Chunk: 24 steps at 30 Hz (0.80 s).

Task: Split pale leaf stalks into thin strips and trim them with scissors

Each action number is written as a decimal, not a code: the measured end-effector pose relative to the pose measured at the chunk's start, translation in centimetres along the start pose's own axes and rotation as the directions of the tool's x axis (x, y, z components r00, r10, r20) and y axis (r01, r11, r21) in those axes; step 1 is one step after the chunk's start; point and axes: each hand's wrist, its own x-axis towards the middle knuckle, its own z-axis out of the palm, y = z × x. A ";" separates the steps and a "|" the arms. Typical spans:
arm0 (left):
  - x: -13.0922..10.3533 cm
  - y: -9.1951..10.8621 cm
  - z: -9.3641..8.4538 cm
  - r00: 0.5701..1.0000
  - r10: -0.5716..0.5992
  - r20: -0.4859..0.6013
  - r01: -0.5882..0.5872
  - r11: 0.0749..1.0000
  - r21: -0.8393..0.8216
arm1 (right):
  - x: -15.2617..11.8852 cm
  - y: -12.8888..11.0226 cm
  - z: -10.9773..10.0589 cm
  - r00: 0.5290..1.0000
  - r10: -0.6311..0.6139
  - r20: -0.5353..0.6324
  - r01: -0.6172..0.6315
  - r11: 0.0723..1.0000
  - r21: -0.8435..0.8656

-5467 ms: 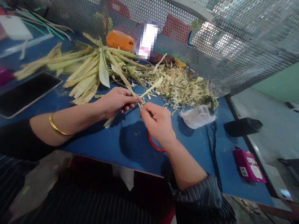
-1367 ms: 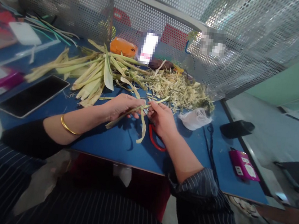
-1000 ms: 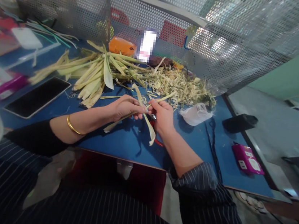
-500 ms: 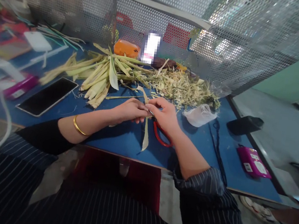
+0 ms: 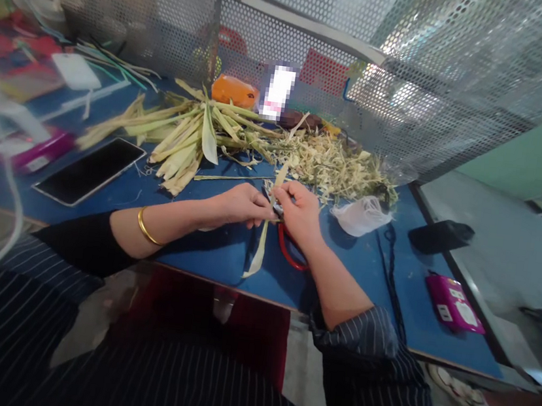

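A pale strip of dried husk (image 5: 257, 254), looking like corn husk, passes between my hands, one end up and the other hanging below. My left hand (image 5: 246, 204) is closed, thumb and fingers pinching the strip. Closed at the strip's upper part is my right hand (image 5: 300, 212), which also has scissors with a red handle (image 5: 289, 251) in its grasp; grey metal shows between the hands. Fingers hide most of the blades. Beyond my hands lie a bundle of long husks (image 5: 179, 145) and a heap of shredded husk (image 5: 339, 165).
On the blue table (image 5: 215, 259) are a dark phone (image 5: 91, 171), a white plastic bag (image 5: 362, 214), a black cord (image 5: 393, 277), a purple packet (image 5: 453, 303) and a black cylindrical object (image 5: 442, 237). An orange packet (image 5: 235, 91) stands by the perforated metal screen (image 5: 292, 28).
The strip's upper end has swung more upright and its lower end has shifted left. My hands have turned slightly, showing more grey metal between them. The whole view has shifted a little.
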 end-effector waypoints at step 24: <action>1.4 -0.6 -2.2 0.947 -0.177 -0.268 0.061 0.919 -0.390 | 0.1 -0.8 -1.8 0.956 0.099 0.277 -0.074 0.992 -0.098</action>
